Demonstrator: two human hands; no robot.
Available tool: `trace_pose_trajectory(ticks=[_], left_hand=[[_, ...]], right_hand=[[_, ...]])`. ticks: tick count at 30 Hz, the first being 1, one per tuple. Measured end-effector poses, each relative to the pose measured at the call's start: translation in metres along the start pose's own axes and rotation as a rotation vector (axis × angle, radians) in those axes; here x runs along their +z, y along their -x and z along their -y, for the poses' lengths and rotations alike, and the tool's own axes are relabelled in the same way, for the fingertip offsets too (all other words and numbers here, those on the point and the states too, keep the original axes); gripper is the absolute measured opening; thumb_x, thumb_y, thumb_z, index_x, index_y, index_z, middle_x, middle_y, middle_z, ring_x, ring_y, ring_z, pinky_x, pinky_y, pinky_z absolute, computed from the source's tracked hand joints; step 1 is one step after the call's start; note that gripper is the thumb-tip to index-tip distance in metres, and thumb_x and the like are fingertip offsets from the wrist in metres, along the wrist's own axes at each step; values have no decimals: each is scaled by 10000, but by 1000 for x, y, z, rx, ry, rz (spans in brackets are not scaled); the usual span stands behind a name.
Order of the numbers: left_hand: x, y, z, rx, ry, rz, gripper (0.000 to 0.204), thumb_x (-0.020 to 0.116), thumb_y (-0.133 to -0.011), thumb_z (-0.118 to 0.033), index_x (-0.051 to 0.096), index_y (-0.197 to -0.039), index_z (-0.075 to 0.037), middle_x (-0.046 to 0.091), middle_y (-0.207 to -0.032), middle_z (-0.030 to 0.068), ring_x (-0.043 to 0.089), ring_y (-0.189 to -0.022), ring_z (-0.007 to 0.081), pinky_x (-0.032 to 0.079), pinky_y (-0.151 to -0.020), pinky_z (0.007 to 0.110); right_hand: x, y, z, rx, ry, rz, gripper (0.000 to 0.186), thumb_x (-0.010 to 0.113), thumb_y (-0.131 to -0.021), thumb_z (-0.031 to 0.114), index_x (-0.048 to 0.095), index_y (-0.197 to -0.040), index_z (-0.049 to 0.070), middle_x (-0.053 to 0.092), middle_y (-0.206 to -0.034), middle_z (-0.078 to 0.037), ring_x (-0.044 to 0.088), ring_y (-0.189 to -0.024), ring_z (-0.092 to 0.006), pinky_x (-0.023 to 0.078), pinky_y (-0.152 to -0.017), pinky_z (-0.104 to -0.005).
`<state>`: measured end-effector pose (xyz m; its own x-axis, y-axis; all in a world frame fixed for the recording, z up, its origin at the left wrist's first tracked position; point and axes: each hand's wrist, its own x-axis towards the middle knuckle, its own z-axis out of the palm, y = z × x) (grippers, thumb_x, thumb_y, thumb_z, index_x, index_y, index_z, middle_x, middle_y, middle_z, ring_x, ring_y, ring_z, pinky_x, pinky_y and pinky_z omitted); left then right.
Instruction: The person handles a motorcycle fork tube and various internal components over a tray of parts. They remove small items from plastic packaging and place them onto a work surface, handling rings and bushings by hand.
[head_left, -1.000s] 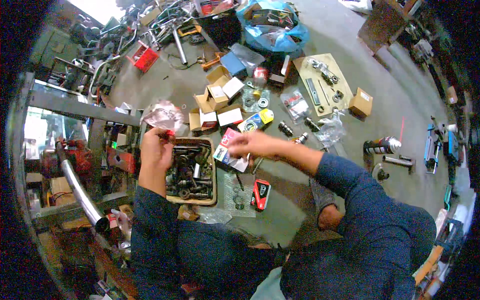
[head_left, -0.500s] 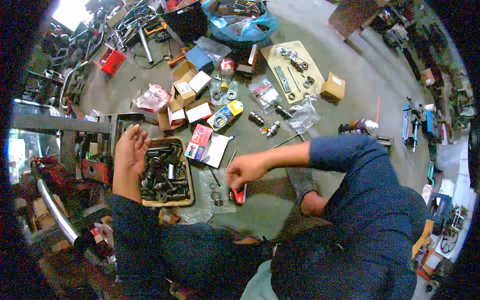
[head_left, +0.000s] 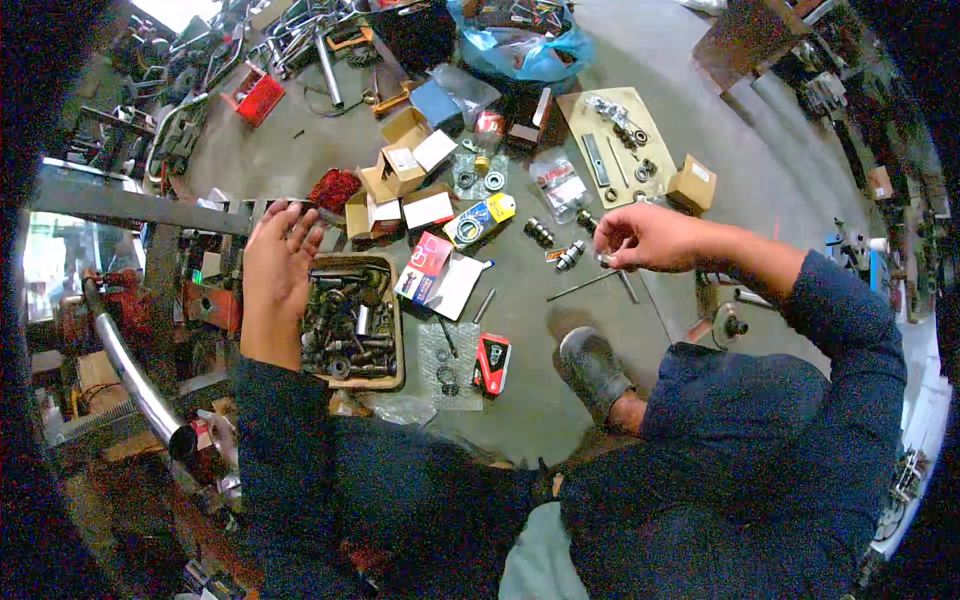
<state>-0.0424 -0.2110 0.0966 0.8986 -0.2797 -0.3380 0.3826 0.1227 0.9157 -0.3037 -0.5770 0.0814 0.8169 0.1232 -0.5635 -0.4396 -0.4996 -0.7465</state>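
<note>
My left hand [head_left: 280,285] is raised beside a tray [head_left: 397,345] of greasy metal parts, palm showing and fingers stretched out, holding nothing. My right hand [head_left: 650,238] is closed, its thumb and fingertips pinched together above the floor. Something small and pale shows at the fingertips, too little to name. Just left of it lie dark camshafts [head_left: 539,232] and a shinier one [head_left: 570,254]. Below the hand rests a T-handle wrench [head_left: 585,285]. A small red and black box [head_left: 492,363] lies by a bubble-wrap sheet [head_left: 450,375] with metal rings on it.
Opened cartons [head_left: 395,175], a red and white box [head_left: 427,262] and a yellow bearing pack [head_left: 478,220] lie mid-floor. Farther off are a cream board [head_left: 655,125] with parts and a blue plastic bag [head_left: 520,55]. A chrome pipe [head_left: 135,375] stands at left. My shoe [head_left: 592,372] is near.
My right hand has moved from over the small red box, up and right to beside the camshafts. My left hand stays raised and open. The whole view has shifted slightly.
</note>
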Motion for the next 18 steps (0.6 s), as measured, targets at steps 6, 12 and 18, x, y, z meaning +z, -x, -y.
trace_pose_trajectory(ticks=[6, 12, 18], left_hand=[[24, 54, -38, -21, -10, 95, 257, 567, -898, -106, 472, -1129, -45, 560, -1104, 102, 594, -987, 235, 511, -792, 334], [-40, 126, -62, 408, -1563, 506, 464, 666, -819, -119, 473, -1232, -29, 559, -1166, 155, 573, -1067, 300, 437, -935, 350], [-46, 233, -94, -177, -1410, 61, 570, 716, -783, -198, 468, -1267, -27, 566, -1188, 190, 538, -1123, 351, 424, -960, 388]], right_hand=[[5, -39, -7, -168, 103, -182, 299, 733, -781, 210, 614, -1002, 46, 663, -863, -82, 630, -811, -166, 506, -753, -310], [13, -100, -23, -295, 208, -417, 264, 723, -770, 138, 628, -981, 10, 679, -882, -157, 677, -803, -208, 534, -733, -314], [35, -188, -55, -618, 303, -538, 265, 746, -744, 154, 635, -923, -7, 648, -835, -147, 654, -757, -255, 527, -705, -331]])
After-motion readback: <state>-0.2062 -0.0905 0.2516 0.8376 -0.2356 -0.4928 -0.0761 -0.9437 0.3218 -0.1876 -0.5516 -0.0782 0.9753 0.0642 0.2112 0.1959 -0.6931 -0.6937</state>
